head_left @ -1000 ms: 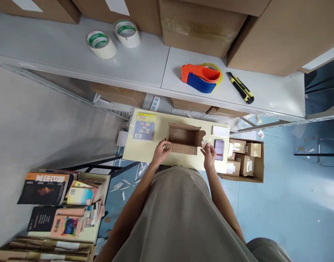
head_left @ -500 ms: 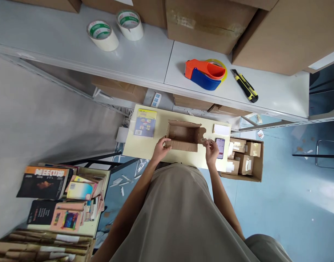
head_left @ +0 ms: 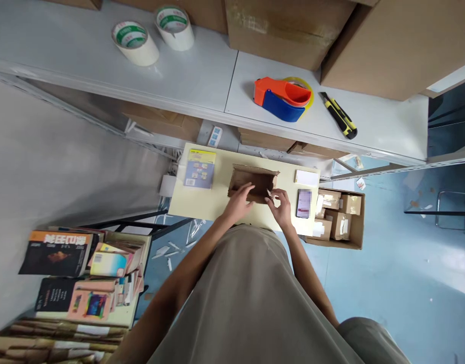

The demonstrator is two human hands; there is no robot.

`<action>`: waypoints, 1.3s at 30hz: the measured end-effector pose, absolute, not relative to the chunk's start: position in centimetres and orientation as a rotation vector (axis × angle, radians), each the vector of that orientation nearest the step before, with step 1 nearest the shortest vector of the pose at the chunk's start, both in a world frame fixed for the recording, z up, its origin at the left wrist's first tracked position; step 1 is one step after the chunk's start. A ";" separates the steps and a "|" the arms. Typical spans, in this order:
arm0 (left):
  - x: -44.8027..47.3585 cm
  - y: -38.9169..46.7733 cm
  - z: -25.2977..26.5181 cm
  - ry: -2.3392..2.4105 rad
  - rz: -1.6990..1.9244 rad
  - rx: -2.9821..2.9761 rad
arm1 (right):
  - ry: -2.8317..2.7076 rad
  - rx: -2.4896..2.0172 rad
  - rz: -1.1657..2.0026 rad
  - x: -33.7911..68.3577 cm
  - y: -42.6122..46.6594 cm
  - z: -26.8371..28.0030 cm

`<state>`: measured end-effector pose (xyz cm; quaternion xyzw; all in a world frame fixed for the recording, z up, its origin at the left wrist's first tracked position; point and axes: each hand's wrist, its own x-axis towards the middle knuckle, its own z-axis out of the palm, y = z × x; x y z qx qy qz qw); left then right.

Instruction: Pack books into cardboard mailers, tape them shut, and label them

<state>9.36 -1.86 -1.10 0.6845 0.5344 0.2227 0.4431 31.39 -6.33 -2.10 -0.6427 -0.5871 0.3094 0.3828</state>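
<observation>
An open brown cardboard box (head_left: 242, 177) sits on the cream table, its hollow facing up. My left hand (head_left: 238, 203) reaches over the box's near left side, with fingers and thumb apart and the fingertips over the opening. At the near right corner, my right hand (head_left: 281, 206) has its thumb and fingers pinched together. A small pale bit shows at those fingertips, too small to name. Right of that hand lies a phone (head_left: 304, 203) with its screen lit. Behind the phone is a small white box (head_left: 307, 177). A yellow and purple book (head_left: 199, 169) lies to the left.
A grey shelf (head_left: 202, 76) across the back holds tape rolls (head_left: 135, 44), an orange and blue tape dispenser (head_left: 281, 98), a utility knife (head_left: 339, 115) and large cartons. A carton (head_left: 355, 237) of small boxes stands right of the table. Books (head_left: 57, 253) are stacked at left.
My left hand has moved right and over the box opening. My right hand has shifted left, from beside the box's right flap to its near right corner. The near and right flaps no longer stick out.
</observation>
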 end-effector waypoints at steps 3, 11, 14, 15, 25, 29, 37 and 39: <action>12.2 -0.5 -0.6 1.230 0.433 1.659 | -1.504 -1.638 0.814 31.8 -6.4 -2.0; 15.2 -0.3 0.6 1.218 0.361 1.647 | -1.644 -1.609 0.931 33.8 -6.5 -3.4; 15.0 -0.6 0.1 1.285 0.376 1.664 | -1.648 -1.656 0.936 34.3 -6.5 -3.5; 14.8 -0.6 -0.2 1.303 0.381 1.671 | -1.644 -1.676 0.938 34.6 -6.5 -3.5; 13.8 -0.7 -3.1 1.075 0.536 1.434 | -1.851 -1.610 1.056 35.5 -6.2 -4.1; 13.5 -0.5 -3.7 1.086 0.553 1.324 | -1.836 -1.711 1.034 35.5 -5.8 -4.1; 10.2 1.4 -4.2 1.205 0.666 1.079 | -1.718 -1.797 1.052 36.2 -5.9 -2.8; 9.7 1.5 -4.0 1.238 0.654 1.142 | -1.702 -1.806 1.061 36.0 -5.8 -2.5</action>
